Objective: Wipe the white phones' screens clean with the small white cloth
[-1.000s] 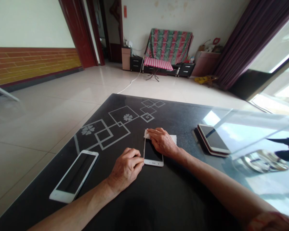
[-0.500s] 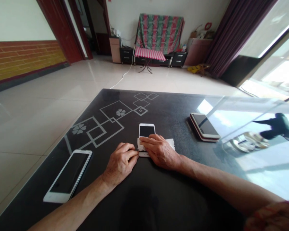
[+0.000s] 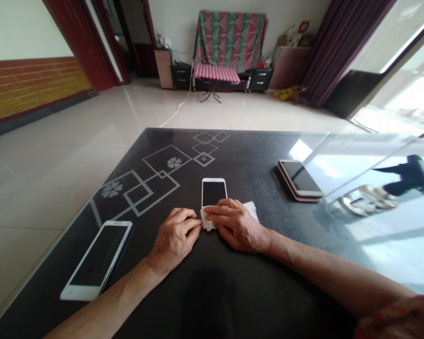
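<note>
A white smartphone (image 3: 214, 190) lies screen up on the dark table in front of me, its far end showing. Over its near part my right hand (image 3: 236, 223) presses a white cloth (image 3: 208, 221), fingers closed on it; a zigzag-cut corner of the cloth sticks out past the knuckles. My left hand (image 3: 176, 233) rests on the table with its fingertips pinched against the phone's near left edge, holding it. The phone's near end is hidden under the cloth and fingers.
Another white phone (image 3: 97, 261) lies at the left. To the right is a stack of phones (image 3: 299, 179), with a clear spray bottle (image 3: 369, 200) with a black head beyond it. The dark glossy table (image 3: 155, 301) ends at a far edge; a small striped table (image 3: 216, 73) stands across the room.
My right hand has slid the cloth a little toward me, covering the phone's near end that showed before. My left hand stays at the phone's edge. The view has shifted slightly.
</note>
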A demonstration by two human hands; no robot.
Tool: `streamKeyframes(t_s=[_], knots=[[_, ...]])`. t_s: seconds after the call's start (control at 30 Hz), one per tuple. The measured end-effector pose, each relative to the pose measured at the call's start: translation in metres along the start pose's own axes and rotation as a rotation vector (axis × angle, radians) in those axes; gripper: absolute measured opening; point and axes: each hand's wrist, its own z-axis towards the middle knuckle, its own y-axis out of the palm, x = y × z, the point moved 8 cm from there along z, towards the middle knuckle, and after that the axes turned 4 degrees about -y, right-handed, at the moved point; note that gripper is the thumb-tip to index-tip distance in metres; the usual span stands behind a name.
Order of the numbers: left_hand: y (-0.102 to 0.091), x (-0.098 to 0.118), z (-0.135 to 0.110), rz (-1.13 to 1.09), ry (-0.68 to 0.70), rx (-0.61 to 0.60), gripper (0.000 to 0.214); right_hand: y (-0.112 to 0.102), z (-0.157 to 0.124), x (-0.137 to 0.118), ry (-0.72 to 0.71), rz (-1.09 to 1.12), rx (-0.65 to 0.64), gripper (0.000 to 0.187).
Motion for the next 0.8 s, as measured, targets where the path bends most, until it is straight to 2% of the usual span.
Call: streamKeyframes(t_s=[0.13,0.3,0.4,0.6,0.7,0.8], knots=[[0.0,0.0,0.0,0.001,0.003,0.0,0.013,-0.01,-0.006,0.015,0.008,-0.005,0.118,0.029],[0.0,0.0,-0.001,0.007,0.009,0.008,0.013,-0.022,-0.012,0.041,0.129,-0.093,0.195,0.022],[0.001,0.0,-0.001,0.013,0.008,0.006,0.013,-0.022,-0.012,0.035,0.15,-0.087,0.185,0.021],[0.001,-0.001,-0.001,0.025,0.013,-0.001,0.013,-0.009,-0.006,-0.002,0.005,0.052,0.081,0.029],[0.001,-0.001,-0.001,0.026,0.011,0.001,0.012,-0.012,-0.006,0.003,-0.014,0.057,0.095,0.025],[0.001,-0.002,-0.001,0.02,0.004,0.001,0.013,-0.018,-0.009,0.022,0.053,-0.006,0.131,0.019]])
